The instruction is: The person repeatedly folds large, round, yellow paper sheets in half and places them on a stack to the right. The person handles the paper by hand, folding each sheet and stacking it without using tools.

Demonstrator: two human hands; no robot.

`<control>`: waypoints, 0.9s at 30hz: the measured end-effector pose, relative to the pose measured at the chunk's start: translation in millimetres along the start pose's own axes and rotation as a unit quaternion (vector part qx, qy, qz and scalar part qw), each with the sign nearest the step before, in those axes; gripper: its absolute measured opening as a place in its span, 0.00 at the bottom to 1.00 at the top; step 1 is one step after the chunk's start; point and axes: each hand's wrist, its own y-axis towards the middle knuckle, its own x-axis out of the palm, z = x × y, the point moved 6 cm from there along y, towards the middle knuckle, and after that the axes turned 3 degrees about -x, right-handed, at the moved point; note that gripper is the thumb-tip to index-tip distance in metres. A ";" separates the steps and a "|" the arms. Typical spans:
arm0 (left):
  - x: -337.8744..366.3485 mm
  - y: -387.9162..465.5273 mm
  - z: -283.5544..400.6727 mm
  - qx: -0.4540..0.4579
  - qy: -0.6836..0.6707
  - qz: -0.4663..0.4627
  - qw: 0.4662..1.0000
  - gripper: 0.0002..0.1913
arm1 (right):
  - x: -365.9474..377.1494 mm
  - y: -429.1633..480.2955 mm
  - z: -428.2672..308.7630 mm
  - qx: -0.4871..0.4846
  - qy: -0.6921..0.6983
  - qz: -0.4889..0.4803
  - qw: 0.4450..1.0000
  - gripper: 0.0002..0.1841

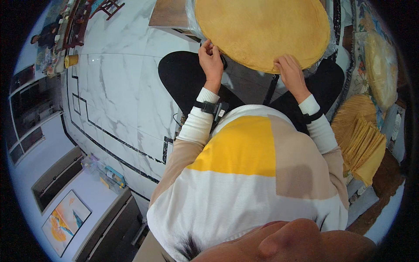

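Observation:
A large round yellow stack of what looks like thin flatbread (262, 29) lies before me, its far side cut off by the picture's top. Clear plastic sheeting (194, 19) shows around its rim. At the near left rim, my left hand (211, 64) has its thumb and fingers bunched together; whether they grip a layer is not clear. My right hand (291, 75) pinches the near right edge between thumb and curled fingers. Both wrists wear black straps, and a small device (221, 111) sits on the left one. My knees are spread below the stack.
Right of me, folded yellow sheets (360, 147) rest against a ribbed round mat (356, 109). Beyond them lies a plastic bag of yellow sheets (379, 72). A wooden-topped cabinet (168, 13) stands at the upper left. Far left are a yellow bin (71, 61) and a person (47, 36).

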 end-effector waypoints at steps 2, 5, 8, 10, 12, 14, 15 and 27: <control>0.6 -1.7 -3.8 -0.031 -0.033 -0.010 0.999 0.18 | 3.9 3.4 1.8 0.006 -0.012 -0.014 1.000 0.08; 0.3 -5.4 -2.4 -0.048 -0.078 -0.020 0.996 0.16 | 7.8 10.9 -2.0 0.013 -0.005 -0.020 1.000 0.13; -0.5 -8.2 -3.7 -0.081 -0.168 -0.022 0.982 0.15 | 21.0 22.6 -20.5 -0.017 0.007 -0.031 0.999 0.18; 0.4 -8.9 -4.7 -0.088 -0.195 -0.030 0.976 0.14 | 39.1 33.3 -37.1 -0.045 0.018 -0.050 0.998 0.20; 1.8 -8.1 -1.6 -0.047 -0.116 -0.045 0.991 0.14 | 60.6 45.9 -49.3 -0.035 0.050 -0.052 0.997 0.21; 1.9 -7.1 1.1 -0.007 -0.064 -0.042 0.997 0.13 | 80.8 59.8 -57.7 -0.022 0.072 -0.045 0.996 0.23; 0.7 -6.6 2.8 0.013 -0.051 -0.031 0.998 0.11 | 88.4 66.3 -58.2 -0.008 0.082 -0.041 0.996 0.22; 11.9 -15.2 11.2 -0.059 -0.155 -0.091 0.982 0.11 | 95.1 83.4 -32.8 0.086 0.136 -0.057 0.985 0.10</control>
